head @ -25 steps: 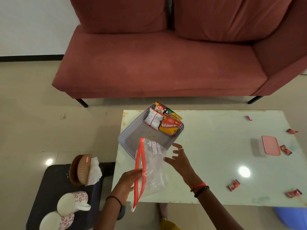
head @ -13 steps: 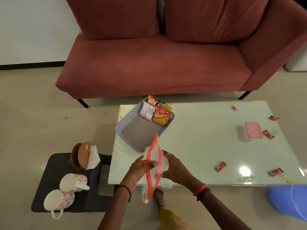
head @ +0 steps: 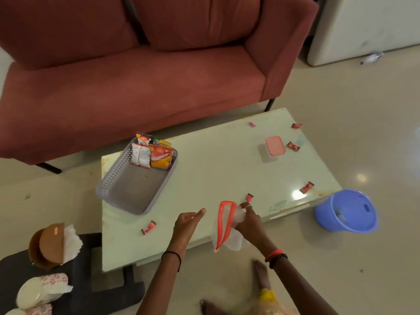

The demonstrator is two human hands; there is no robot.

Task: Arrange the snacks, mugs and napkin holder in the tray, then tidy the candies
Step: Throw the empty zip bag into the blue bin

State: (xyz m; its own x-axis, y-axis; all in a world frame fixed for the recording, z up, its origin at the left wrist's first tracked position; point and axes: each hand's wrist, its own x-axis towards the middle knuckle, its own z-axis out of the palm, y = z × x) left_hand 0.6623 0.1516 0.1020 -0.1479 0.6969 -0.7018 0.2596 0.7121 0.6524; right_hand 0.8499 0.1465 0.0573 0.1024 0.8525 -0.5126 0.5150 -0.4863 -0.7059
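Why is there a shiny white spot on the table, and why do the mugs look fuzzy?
Head view: the white spot on the glossy table is a lamp's reflection, with a fainter one on the floor; the mugs sit at the wide-angle picture's corner, where it goes soft and stretched; the room is dim, so the plastic bag in the right hand looks smeared too.

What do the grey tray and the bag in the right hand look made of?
Grey perforated tray: likely moulded plastic, matte, with rows of holes in its walls. Clear red-edged bag in the right hand: thin, crumpled see-through plastic film with a red zip strip.
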